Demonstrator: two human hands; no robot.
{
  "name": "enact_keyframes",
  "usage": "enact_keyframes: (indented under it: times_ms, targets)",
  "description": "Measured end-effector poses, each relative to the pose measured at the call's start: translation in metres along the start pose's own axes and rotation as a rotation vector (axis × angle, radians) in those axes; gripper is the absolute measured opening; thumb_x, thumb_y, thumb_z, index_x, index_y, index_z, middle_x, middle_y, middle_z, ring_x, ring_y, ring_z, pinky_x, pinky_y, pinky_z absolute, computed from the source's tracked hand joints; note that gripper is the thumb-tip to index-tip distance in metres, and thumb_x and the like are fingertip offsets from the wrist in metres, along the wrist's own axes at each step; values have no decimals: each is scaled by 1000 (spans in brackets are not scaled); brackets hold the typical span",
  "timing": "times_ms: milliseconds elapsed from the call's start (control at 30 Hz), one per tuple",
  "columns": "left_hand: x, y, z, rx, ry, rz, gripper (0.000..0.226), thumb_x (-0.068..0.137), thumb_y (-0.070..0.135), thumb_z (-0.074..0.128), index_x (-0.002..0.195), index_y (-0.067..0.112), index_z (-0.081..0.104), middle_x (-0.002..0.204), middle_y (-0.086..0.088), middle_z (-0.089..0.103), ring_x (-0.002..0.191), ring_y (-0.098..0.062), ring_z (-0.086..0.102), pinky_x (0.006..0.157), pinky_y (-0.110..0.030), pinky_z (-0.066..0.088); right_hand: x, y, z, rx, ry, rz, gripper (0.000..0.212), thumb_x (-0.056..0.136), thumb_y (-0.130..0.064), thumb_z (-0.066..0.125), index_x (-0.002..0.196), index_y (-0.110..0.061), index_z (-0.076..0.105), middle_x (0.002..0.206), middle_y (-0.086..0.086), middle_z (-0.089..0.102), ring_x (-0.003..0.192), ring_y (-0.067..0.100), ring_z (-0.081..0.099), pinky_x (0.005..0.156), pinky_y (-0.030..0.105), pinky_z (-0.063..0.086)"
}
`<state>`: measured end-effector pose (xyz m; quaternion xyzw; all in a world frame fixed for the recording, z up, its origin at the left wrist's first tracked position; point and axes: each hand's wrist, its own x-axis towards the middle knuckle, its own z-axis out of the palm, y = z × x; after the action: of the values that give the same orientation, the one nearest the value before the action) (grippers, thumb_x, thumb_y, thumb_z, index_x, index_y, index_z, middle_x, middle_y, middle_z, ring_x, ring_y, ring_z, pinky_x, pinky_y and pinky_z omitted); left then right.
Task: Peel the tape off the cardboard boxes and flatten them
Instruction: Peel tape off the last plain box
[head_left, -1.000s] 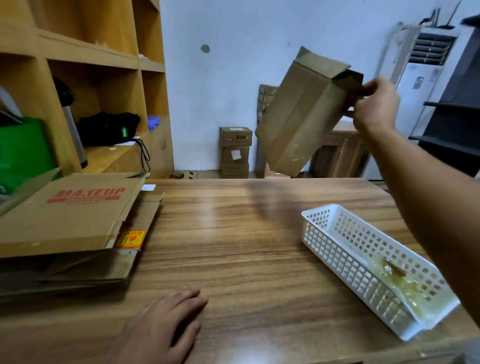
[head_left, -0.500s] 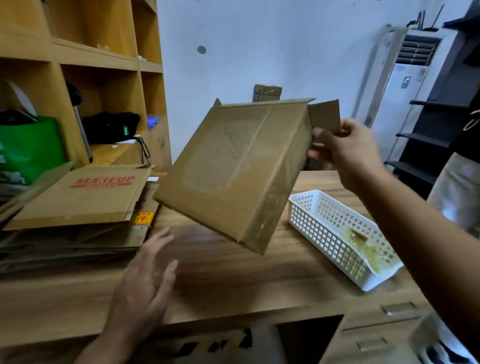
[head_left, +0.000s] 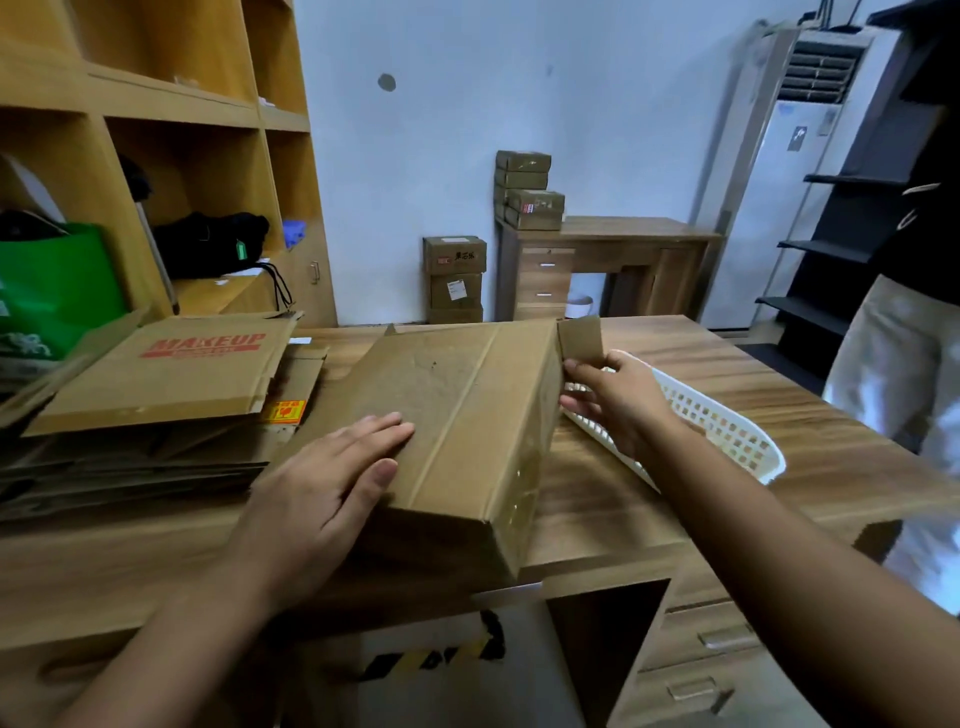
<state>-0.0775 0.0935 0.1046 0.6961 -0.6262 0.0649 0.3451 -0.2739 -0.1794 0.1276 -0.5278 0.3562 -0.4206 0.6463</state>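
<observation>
my wooden table (head_left: 613, 499): box (head_left: 457, 415) sits at the front edge, middle. flattened cardboard pile (head_left: 156, 379) on the left side, white basket (head_left: 717, 426) toward the right edge.

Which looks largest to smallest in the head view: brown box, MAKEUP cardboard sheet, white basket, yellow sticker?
1. brown box, though it is nearest the camera
2. MAKEUP cardboard sheet
3. white basket, partly hidden
4. yellow sticker
</observation>
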Motion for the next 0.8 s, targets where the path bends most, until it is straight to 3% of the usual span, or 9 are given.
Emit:
enact_keyframes:
  times_ms: [200, 300, 367, 500, 667, 800]
  targets:
    - [10, -1, 7, 60, -126, -41, 55, 89, 75, 14, 136, 60, 39, 135, 50, 25, 127, 35, 12, 109, -15, 18, 3, 38, 6, -75, 7, 72, 40, 95, -4, 62, 132, -11, 49, 122, 18, 64, 77, 21, 65, 55, 26, 56]
    - [13, -5, 9, 101, -178, -53, 56, 86, 77, 12, 136, 61, 33, 139, 45, 22, 127, 33, 8, 111, -16, 15, 0, 49, 7, -69, -63, 110, 32, 97, -4, 60, 122, -23, 53, 127, 17, 66, 92, 27, 70, 69, 34, 60]
    - [16, -8, 12, 180, -235, -59, 58, 86, 76, 10, 139, 61, 27, 142, 41, 18, 133, 22, 11, 111, -17, 10, -4, 54, 9, -107, -108, 97, 28, 98, -6, 62, 115, -26, 52, 125, 21, 66, 98, 30, 68, 84, 43, 59]
    - [19, -19, 20, 243, -222, -51, 59, 89, 72, 6, 142, 60, 31, 150, 34, 26, 137, 13, 18, 114, -22, 12, -15, 60, 17, -229, -143, 44, 39, 99, -5, 60, 135, -17, 51, 121, 21, 63, 101, 29, 67, 99, 53, 54]
    - [16, -23, 26, 240, -181, -41, 54, 95, 63, 10, 143, 56, 33, 149, 30, 32, 137, 11, 22, 114, -24, 13, -43, 77, 16, -246, -59, -129, 28, 93, 14, 52, 100, -12, 61, 110, 14, 67, 106, 27, 67, 94, 39, 58]
    - [16, -25, 29, 241, -172, -37, 53, 96, 61, 10, 143, 54, 33, 151, 28, 32, 140, 9, 23, 113, -26, 14, -71, 95, 15, -145, -39, -128, 33, 90, 18, 44, 96, -11, 59, 105, 12, 72, 96, 19, 69, 84, 32, 57]
